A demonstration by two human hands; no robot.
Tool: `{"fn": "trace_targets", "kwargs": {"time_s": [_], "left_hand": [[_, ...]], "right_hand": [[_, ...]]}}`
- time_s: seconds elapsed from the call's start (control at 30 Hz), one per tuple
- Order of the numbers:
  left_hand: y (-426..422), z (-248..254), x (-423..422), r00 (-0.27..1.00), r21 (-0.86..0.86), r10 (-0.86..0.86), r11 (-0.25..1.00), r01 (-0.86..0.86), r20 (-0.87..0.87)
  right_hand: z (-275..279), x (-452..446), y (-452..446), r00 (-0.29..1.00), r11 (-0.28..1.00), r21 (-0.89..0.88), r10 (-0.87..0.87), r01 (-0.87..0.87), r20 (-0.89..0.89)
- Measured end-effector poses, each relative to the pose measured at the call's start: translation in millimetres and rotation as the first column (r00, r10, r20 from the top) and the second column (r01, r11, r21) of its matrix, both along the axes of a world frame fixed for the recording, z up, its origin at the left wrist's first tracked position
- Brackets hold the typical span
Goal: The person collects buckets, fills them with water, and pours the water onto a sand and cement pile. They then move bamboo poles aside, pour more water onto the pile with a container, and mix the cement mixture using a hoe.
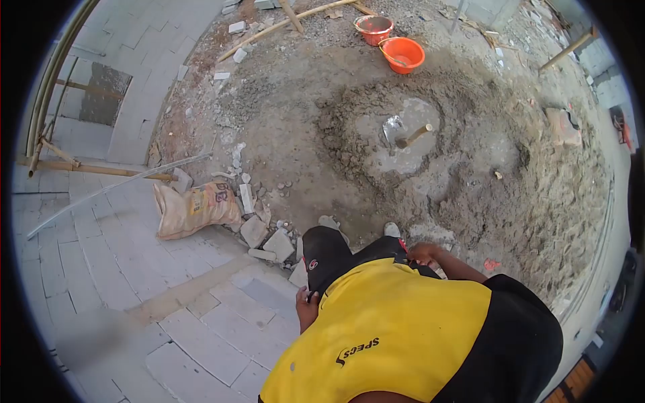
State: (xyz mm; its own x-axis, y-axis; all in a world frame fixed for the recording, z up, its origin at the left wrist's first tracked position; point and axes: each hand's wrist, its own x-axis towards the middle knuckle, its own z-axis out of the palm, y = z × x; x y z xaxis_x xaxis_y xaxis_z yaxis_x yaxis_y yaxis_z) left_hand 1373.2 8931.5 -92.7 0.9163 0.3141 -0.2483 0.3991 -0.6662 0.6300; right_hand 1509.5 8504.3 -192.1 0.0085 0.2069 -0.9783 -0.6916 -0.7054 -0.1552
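At twelve o'clock from the right hand (422, 254), a wooden-handled tool (416, 136) sits in wet mix (388, 160) and might topple if that soft footing slumps, while the left hand (308, 309), at eight o'clock, lies at the black trousers (325, 251), either hand's grip impossible to tell.

Right in front of me, a shirt (430, 302) is glaring bright yellow, black lettering marking its back and a black panel flanking it. The pants (326, 245) are showing black with a small red logo. Two buckets (405, 69) are glowing orange-red against grey-brown mud (463, 195). A cream sack (195, 209) is bearing yellow and dark print. Dark joints are gridding the pale grey blocks (201, 342).
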Motion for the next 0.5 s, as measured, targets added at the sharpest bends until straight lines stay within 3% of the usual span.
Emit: {"fn": "trace_targets", "kwargs": {"time_s": [0.03,0.07,0.1,0.17,0.2,0.23,0.3,0.33,0.4,0.43,0.5], "left_hand": [[37.4,-16.7,34.9,0.917,-0.135,0.180,0.961,-0.241,-0.356],[39.3,-0.4,68.8,0.968,-0.183,0.157,0.964,-0.193,-0.194],[62.9,-13.6,95.8,0.970,-0.183,0.127,0.969,-0.165,-0.206],[115.6,-45.1,151.2,0.988,-0.264,0.064,0.959,-0.100,-0.141],[143.5,-42.9,189.1,0.980,-0.170,-0.051,0.985,0.017,-0.192],[167.0,-38.5,226.7,0.961,-0.134,-0.118,0.987,0.086,-0.251],[217.6,-51.7,287.3,0.943,-0.066,-0.233,0.972,0.223,-0.236],[240.1,-52.6,316.1,0.887,-0.084,-0.335,0.942,0.326,-0.317],[273.4,-49.1,364.3,0.749,-0.120,-0.441,0.888,0.444,-0.495],[281.8,-46.5,382.9,0.723,-0.122,-0.470,0.869,0.480,-0.506],[296.2,-44.7,432.7,0.693,-0.197,-0.577,0.810,0.552,-0.433]], "right_hand": [[24.2,33.7,31.2,0.943,0.970,-0.037,0.243,-0.240,0.227],[33.1,52.1,46.5,0.888,0.961,-0.007,0.259,-0.277,0.381],[15.4,54.0,62.9,0.900,0.969,-0.006,0.232,-0.247,0.370],[-27.0,55.1,96.1,0.592,0.970,-0.139,0.231,-0.197,0.772],[1.7,73.1,124.6,0.713,0.990,0.020,-0.116,0.141,0.692],[0.4,76.8,163.3,0.719,0.982,0.025,-0.155,0.188,0.677],[-10.6,99.6,220.3,0.540,0.804,-0.047,-0.353,0.593,0.764],[-15.7,106.7,249.1,0.538,0.774,-0.071,-0.369,0.630,0.758],[-18.7,116.7,294.8,0.274,0.573,-0.025,-0.354,0.819,0.894],[-13.5,117.6,306.0,0.270,0.537,-0.033,-0.369,0.843,0.889],[-2.9,133.4,328.4,0.035,0.145,0.143,-0.811,0.979,0.584]]}}
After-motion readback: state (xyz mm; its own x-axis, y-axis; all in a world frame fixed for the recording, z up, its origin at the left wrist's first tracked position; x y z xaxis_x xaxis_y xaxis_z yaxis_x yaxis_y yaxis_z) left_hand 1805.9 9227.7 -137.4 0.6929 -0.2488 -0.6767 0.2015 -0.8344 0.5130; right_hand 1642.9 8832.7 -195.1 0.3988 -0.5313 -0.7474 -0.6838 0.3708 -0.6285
